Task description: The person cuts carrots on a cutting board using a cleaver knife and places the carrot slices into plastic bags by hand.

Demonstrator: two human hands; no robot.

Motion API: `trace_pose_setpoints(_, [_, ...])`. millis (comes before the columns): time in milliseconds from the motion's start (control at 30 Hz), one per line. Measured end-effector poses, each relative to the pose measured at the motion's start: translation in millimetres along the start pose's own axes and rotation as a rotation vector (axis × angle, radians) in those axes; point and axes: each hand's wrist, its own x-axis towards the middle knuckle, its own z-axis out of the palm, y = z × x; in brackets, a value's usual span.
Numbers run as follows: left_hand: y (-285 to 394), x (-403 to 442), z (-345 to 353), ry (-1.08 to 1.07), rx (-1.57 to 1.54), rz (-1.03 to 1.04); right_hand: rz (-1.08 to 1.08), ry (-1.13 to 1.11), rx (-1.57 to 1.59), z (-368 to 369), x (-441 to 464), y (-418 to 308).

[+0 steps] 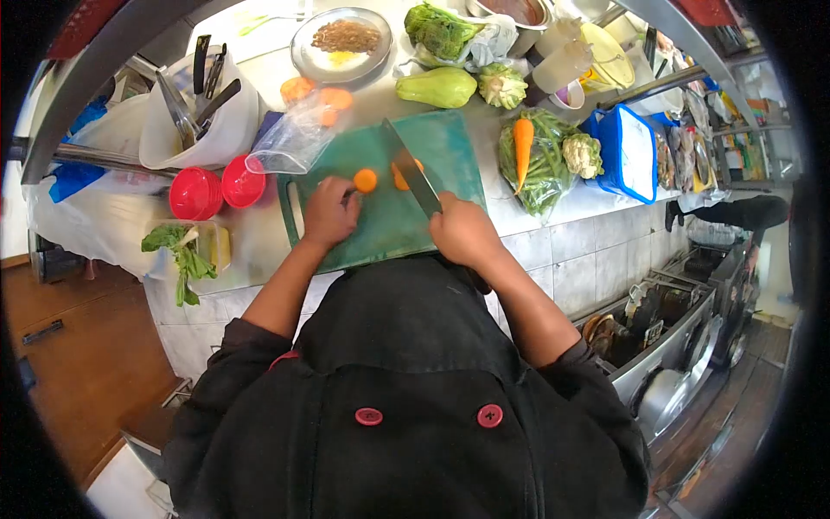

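Observation:
My right hand is wrapped round the handle of a large kitchen knife. Its broad blade slants up and left over the green cutting board. Partly hidden behind the blade is a cut carrot piece. To its left lies another carrot piece with a round orange face. My left hand rests on the board's left side, fingers curled and fingertips against that left piece. A clear plastic bag overlaps the board's upper left corner, close to more orange chunks.
Behind the board are a metal plate of brown bits, a chayote and broccoli. On the right sit bagged green beans, a whole carrot and a blue container. Left are red bowls and a knife bin.

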Motion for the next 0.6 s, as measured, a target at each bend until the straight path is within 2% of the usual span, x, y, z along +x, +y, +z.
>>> trace_pose_setpoints(67, [0, -2, -17, -0.201, 0.211, -0.158, -0.014, 0.004, -0.023, -4, -11, 1])
trace_pose_setpoints(200, [0, -3, -48, -0.249, 0.241, -0.213, -0.045, 0.053, -0.005, -3, -23, 7])
trace_pose_setpoints(267, [6, 0, -61, -0.439, 0.394, -0.216, -0.058, 0.116, 0.016, -3, -30, 12])
trace_pose_setpoints(400, [11, 3, -52, -0.289, 0.357, -0.098, -0.024, 0.296, 0.110, -4, -36, 28])
trace_pose_setpoints(467, [12, 5, -34, -0.171, 0.403, 0.031, -0.019, 0.328, 0.116, -6, -37, 36])
trace_pose_setpoints(600, [37, 23, -8, -0.239, 0.253, 0.009, 0.067, 0.321, 0.093, -6, -49, 45])
